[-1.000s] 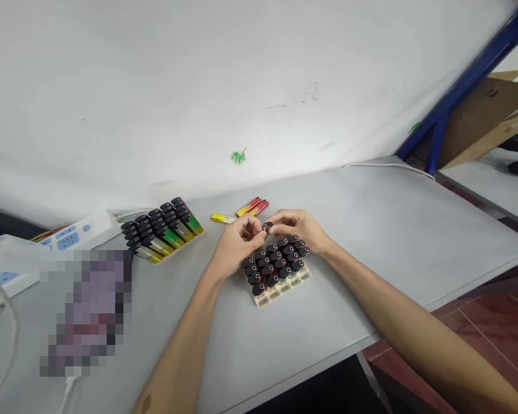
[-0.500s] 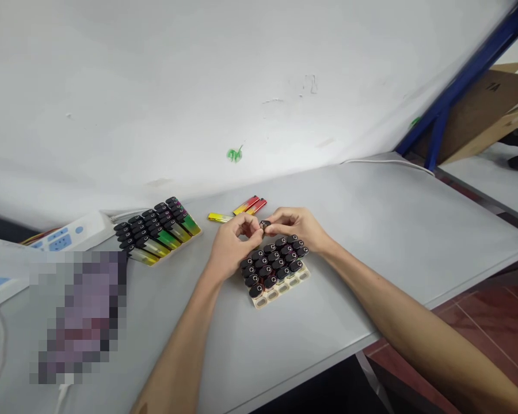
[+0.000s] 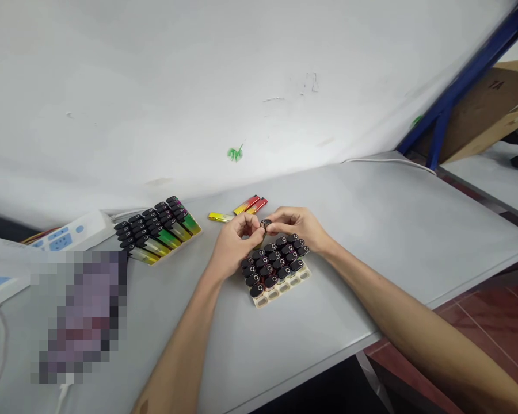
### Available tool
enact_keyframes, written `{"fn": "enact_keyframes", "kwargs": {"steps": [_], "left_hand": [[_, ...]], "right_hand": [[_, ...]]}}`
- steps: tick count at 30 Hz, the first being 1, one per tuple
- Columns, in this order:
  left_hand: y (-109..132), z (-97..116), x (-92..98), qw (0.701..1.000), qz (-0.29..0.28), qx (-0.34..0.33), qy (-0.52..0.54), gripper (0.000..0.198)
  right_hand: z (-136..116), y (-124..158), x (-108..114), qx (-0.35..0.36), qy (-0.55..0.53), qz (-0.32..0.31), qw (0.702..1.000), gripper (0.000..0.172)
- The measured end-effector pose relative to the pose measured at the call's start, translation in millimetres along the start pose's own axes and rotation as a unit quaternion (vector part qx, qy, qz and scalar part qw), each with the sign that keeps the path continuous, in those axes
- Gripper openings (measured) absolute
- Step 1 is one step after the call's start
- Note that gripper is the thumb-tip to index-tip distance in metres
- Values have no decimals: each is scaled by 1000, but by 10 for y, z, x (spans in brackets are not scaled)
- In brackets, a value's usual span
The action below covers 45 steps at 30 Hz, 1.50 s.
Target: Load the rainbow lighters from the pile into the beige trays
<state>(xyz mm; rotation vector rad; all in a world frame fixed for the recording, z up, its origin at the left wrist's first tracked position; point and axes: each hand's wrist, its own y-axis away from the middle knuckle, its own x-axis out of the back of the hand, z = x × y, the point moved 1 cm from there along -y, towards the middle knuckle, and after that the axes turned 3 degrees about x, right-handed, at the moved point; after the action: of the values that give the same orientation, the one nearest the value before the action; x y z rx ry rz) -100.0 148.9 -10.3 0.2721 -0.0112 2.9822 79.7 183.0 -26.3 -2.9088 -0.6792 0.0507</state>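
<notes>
Both hands meet behind a cream tray (image 3: 280,291) and pinch one small black-topped stick (image 3: 265,223) between their fingertips. My left hand (image 3: 235,244) is closed around its left side and hides most of its body. The thumb and fingers of my right hand (image 3: 300,228) are closed on it from the right. Below them, several upright sticks with black oval tops (image 3: 278,263) stand in rows in the tray; the slots along its front edge hold nothing. Just behind my left hand lie a yellow stick (image 3: 219,217) and two red-and-yellow sticks (image 3: 251,204).
A second rack (image 3: 194,234) of black-topped sticks with green and yellow bodies stands at the left. Beside it are a white power strip (image 3: 95,225) and a blurred-out purple object (image 3: 84,310) with a cable. The wall (image 3: 198,86) borders the table's back.
Both hands keep their pinch on the stick in nearly the same place. The view has shifted only very slightly.
</notes>
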Motion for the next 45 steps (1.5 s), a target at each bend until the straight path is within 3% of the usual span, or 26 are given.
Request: {"fn": "enact_keyframes", "kwargs": {"steps": [15,25,39,42,45], "left_hand": [[-1,8,-16,1000,6,-22,1,10],[-13,-9,-39,999,28,-28,10,20],[-13,-28,-28,999,8,-38,-3,9],[-30,-51,-21,999,16,-40,-24,8],[-62,-90,20,992,71,-61,-89,11]], "right_hand": [[1,10,-3,-12,4,5,1000,19],[4,2,2,-8,-1,-5,1000,19],[26,-3,-12,-3,-25,-18,1000,19],[7,-15,-15,-4,-60,15,998,24],[-12,-36,26,-5,-120,100,988,28]]}}
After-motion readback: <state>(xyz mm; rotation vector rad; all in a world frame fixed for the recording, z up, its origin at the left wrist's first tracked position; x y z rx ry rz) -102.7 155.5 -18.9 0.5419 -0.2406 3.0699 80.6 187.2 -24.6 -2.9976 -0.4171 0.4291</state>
